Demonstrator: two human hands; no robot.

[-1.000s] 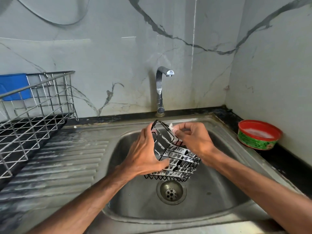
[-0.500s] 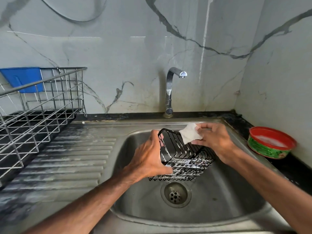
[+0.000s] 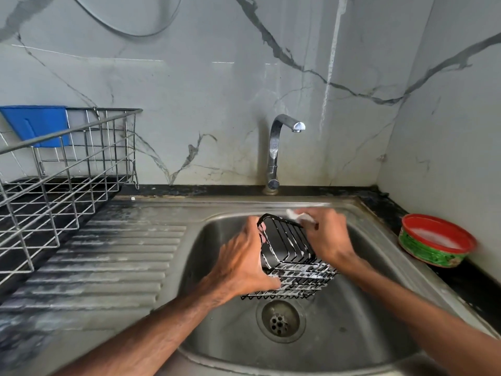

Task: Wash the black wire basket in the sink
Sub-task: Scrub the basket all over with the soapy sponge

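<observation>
Sink point(image 3: 352, 335): L hand point(image 3: 244, 264) hides basket point(image 3: 292, 248) side, R hand point(image 3: 328, 237) blurred w/ cloth point(image 3: 298, 216)

The basket point(image 3: 287, 248) is in the sink point(image 3: 206, 267) above the drain point(image 3: 280, 320), with the left grip point(image 3: 241, 264) on its left side and the right grip point(image 3: 328, 237) with a cloth point(image 3: 298, 215) at its rear rim. The tap point(image 3: 273, 153) stands behind. The rack point(image 3: 67, 185) is far left, and the bowl point(image 3: 436, 242) is on the counter point(image 3: 466, 291) at right.
</observation>
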